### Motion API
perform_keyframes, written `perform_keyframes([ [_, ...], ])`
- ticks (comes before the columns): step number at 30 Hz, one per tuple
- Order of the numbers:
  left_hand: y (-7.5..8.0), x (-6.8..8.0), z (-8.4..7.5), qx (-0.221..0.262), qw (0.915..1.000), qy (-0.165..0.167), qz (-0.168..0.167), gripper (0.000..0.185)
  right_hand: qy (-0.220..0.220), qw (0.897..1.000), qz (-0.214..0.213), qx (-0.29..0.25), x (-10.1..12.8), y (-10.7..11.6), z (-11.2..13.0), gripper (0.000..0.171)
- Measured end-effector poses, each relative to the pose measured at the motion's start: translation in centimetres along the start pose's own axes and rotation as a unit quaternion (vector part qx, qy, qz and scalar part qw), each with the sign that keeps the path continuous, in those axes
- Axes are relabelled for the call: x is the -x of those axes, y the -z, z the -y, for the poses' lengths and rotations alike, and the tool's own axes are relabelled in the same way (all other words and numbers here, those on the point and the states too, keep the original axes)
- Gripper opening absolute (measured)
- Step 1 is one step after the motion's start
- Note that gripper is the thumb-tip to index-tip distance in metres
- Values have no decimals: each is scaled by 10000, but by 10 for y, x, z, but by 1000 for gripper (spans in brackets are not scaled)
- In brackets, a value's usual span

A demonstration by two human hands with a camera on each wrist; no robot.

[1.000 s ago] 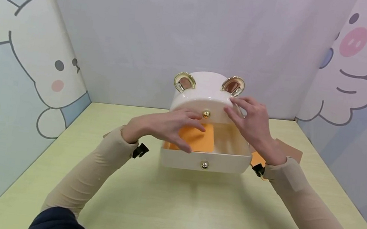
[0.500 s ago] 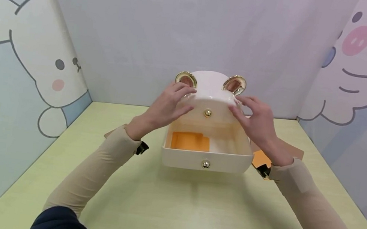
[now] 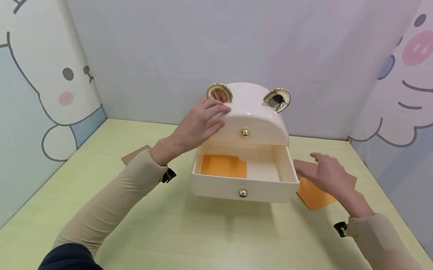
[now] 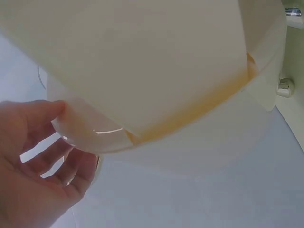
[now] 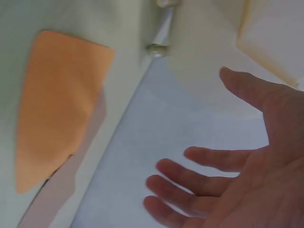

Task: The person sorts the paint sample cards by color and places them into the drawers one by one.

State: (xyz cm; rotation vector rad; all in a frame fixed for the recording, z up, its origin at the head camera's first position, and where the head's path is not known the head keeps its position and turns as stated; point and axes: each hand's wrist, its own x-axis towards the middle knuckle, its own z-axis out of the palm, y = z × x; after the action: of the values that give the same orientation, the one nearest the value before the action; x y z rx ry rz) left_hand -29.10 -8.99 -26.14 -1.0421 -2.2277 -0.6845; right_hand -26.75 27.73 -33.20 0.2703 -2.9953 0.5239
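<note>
We find a pale green desk (image 3: 203, 249) boxed in by walls printed with cartoon animals. The left hand (image 3: 197, 126) rests on the upper left edge of a cream storage box (image 3: 249, 112) with gold ears; its fingers lie over the domed top, lightly bent, steadying the box rather than gripping it. The left wrist view confirms this: fingertips and thumb sit against the curved rim, with nothing enclosed.

The right hand (image 3: 326, 174) is spread and holds nothing, hovering just right of the box and above the orange card (image 3: 314, 195), which lies flat on the desk on top of a brown card (image 3: 345, 178). We cannot tell whether the fingers touch the orange card. That card lies directly below and slightly toward the person from the right hand, its long axis running away from the person along the box's right side. The right hand is far nearer to it than the left.

The lower drawer (image 3: 243, 192) stands pulled out toward the person, with orange cards (image 3: 224, 166) lying in its left half and its right half bare. Another brown card (image 3: 136, 155) lies left of the box, partly hidden by the left sleeve.

The head view gives the whole layout; the right wrist view alone shows the gaps between the splayed fingers.
</note>
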Motion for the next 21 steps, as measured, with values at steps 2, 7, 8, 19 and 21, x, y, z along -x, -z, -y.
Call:
perform_keyframes([
  [2, 0, 0, 0, -17, 10000, 16, 7, 29, 3, 9994, 258, 231, 5, -8, -13, 66],
  [7, 1, 0, -1, -27, 9999, 114, 58, 29, -6, 9988, 415, 277, 22, -24, -31, 60],
  [8, 1, 1, -1, -24, 9999, 125, 67, 29, -102, 9984, 517, 220, 25, -27, -31, 61],
  [19, 2, -1, -3, -32, 9997, 165, 155, 29, -605, 9914, 1035, 532, 30, -37, -33, 59],
  [21, 2, -1, -3, -31, 9997, 174, 139, 29, -601, 9918, 1020, 483, 30, -37, -34, 58],
])
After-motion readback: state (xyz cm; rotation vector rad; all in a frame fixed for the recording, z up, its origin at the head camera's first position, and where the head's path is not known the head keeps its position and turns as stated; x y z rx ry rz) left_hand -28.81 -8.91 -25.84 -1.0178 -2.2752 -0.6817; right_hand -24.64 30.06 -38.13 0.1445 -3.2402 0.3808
